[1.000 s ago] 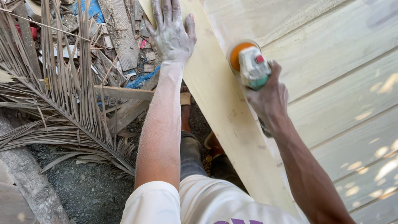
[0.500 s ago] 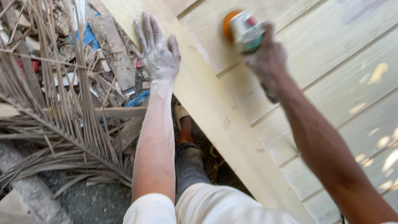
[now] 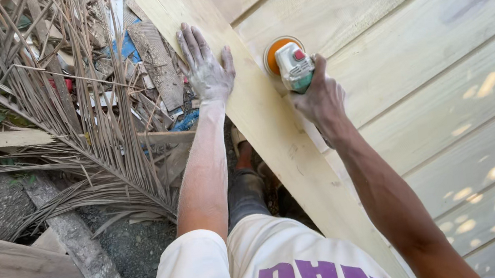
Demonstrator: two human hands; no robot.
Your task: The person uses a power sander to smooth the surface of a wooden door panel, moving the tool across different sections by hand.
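My right hand (image 3: 318, 100) grips a small power sander (image 3: 293, 66) with a green and white body, a red button and an orange disc. The disc rests on the pale top plank (image 3: 271, 130), which lies slanted over a stack of pale boards (image 3: 439, 59). My left hand (image 3: 206, 68), dusty white, lies flat with fingers spread on the plank's left edge, a short way left of the sander.
Dry palm fronds (image 3: 73, 104), wood scraps and blue debris (image 3: 123, 47) litter the ground at left. A rough log (image 3: 85, 253) and a grey weathered board (image 3: 6, 275) lie at lower left. My legs and feet (image 3: 246, 177) stand beside the plank.
The sander and my right hand moved along the plank, up and then back down towards me. My left hand stayed flat on the plank edge.
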